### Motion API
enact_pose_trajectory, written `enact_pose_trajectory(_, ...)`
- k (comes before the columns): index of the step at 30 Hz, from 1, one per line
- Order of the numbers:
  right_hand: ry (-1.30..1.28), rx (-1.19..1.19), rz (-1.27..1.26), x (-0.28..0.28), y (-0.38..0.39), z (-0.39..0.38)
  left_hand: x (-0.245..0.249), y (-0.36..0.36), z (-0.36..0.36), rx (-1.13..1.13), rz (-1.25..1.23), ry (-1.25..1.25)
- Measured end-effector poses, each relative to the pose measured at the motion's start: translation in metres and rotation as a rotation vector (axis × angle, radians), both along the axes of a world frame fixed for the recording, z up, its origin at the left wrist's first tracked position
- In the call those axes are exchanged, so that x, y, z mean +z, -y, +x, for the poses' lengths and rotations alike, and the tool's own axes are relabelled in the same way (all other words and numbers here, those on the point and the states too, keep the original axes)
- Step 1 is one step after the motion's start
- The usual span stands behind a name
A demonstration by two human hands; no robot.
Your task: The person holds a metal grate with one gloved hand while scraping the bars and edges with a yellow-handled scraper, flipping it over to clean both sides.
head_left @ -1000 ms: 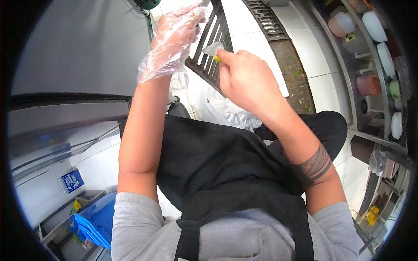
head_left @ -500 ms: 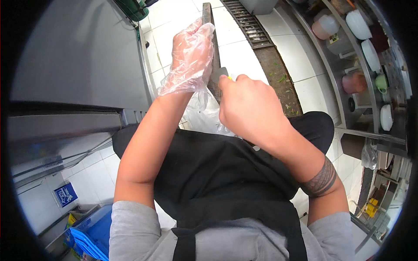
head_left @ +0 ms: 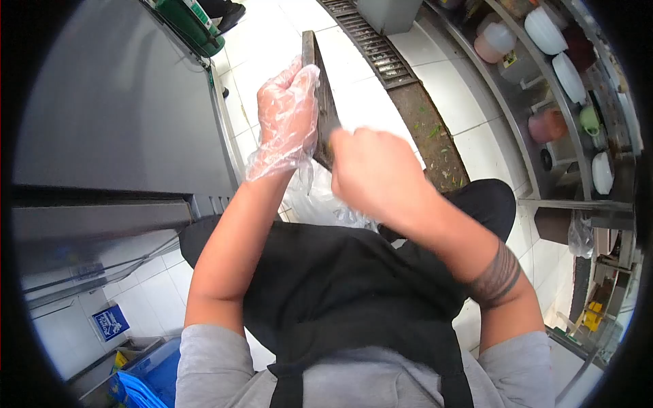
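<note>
In the head view my left hand (head_left: 287, 115), in a clear plastic glove, is closed on a dark, grimy flat panel (head_left: 325, 102) seen nearly edge-on and held upright. My bare right hand (head_left: 375, 166) is a fist against the panel's right face, lower down. It grips a scraper with a grey blade and a bit of yellow by the fingers; motion blur and the fist mostly hide it now. Below both hands, a crumpled clear plastic bag (head_left: 318, 197) lies in front of my black apron (head_left: 340, 279).
A long floor drain with a slatted grate (head_left: 371, 44) runs on the right; its nearer stretch is uncovered, with green scraps. Metal shelves (head_left: 524, 136) with bowls and containers stand at right. A large grey metal cabinet (head_left: 122, 95) fills the left. A foot (head_left: 231, 17) shows at top.
The panel and my left hand sit lower and slightly left in view. My right fist has moved a little left and down along the panel, and the blade now shows less.
</note>
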State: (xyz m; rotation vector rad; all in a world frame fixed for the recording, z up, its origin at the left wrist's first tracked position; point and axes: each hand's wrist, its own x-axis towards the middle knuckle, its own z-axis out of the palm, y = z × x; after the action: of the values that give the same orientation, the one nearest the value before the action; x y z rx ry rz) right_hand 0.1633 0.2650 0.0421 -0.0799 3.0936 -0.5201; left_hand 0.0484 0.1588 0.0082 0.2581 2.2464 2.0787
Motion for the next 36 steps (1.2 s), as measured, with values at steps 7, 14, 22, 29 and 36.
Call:
enact_pose_trajectory(7, -0.057, 0.012, -0.053, -0.003, -0.003, -0.027, -0.003, 0.001, -0.003, 0.006, 0.097, -0.044)
enact_pose_trajectory(14, 0.01, 0.009, -0.072, -0.002, -0.022, -0.054, 0.001, 0.003, 0.005, 0.037, 0.064, 0.0)
enact_pose_trajectory(22, -0.059, 0.049, -0.08, -0.016, -0.018, -0.062, -0.003, -0.001, -0.003, 0.025, 0.013, 0.018)
enact_pose_trajectory(29, -0.146, -0.031, -0.089, -0.033, -0.032, -0.07, -0.002, -0.001, 0.002, 0.036, 0.088, 0.075)
enact_pose_trajectory(36, -0.139, -0.062, -0.11, -0.032, -0.025, -0.058, -0.009, 0.001, 0.01, 0.013, 0.111, 0.043)
